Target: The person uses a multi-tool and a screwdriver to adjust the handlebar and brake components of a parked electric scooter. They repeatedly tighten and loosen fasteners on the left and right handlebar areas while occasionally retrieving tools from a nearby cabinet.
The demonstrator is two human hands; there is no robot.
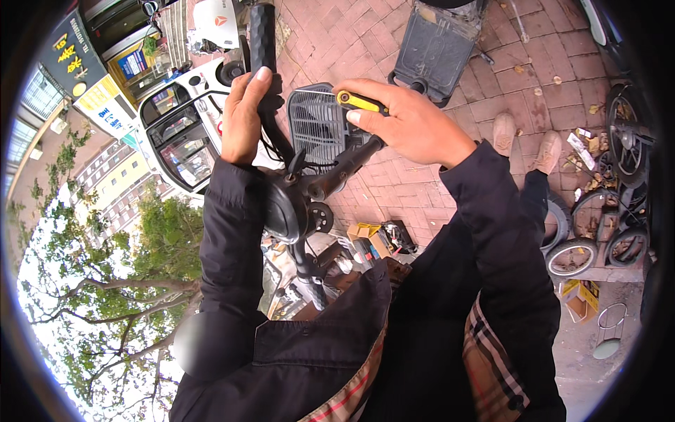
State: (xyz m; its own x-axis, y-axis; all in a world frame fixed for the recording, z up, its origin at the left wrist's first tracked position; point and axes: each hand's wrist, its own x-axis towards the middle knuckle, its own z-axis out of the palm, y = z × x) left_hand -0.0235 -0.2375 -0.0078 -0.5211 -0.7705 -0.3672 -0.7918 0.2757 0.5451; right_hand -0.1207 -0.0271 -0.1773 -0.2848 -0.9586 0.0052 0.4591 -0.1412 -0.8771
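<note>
Right hand (416,125) pinches the yellow folding tool (360,103), thin key (315,91) best kept straight, while left hand (242,121) is at the handlebar grip (262,39), its hold impossible to tell.

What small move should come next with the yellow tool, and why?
Probably ease the right hand leftward, bringing the thin rod of the yellow tool nearer the handlebar: the rod is extended and points that way, its tip appears to stop short of the bar, and the left hand is at the bar. What it would engage is unclear.
</note>
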